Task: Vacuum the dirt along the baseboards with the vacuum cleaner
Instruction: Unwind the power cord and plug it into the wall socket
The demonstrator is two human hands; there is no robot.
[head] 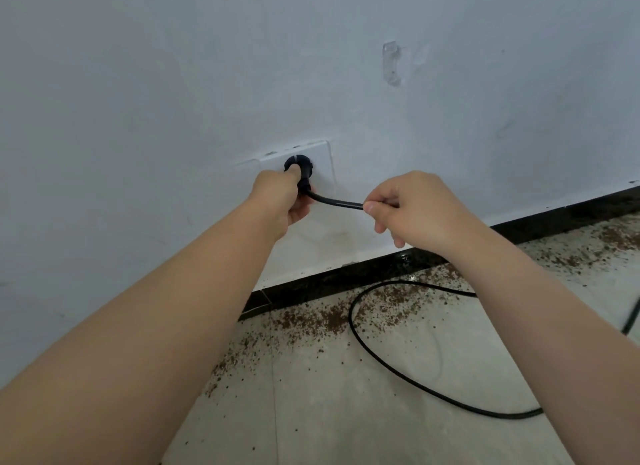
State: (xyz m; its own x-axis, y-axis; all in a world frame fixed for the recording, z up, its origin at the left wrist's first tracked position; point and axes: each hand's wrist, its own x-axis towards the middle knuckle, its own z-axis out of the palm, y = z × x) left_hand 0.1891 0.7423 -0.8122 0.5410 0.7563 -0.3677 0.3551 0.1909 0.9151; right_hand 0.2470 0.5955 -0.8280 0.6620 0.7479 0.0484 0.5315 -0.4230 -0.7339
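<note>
My left hand (282, 196) grips a black plug (298, 165) pressed against the white wall socket plate (320, 160). My right hand (412, 206) pinches the black power cord (337, 201) a short way from the plug. The cord loops on over the tiled floor (367, 343). Brown dirt (311, 317) lies scattered along the dark baseboard (346, 277). The vacuum cleaner itself is out of view.
A white wall fills the upper view, with a clear plastic hook (393, 63) stuck above right of the socket. More dirt (595, 243) lies by the baseboard at the right. Another piece of cord (632, 317) shows at the right edge.
</note>
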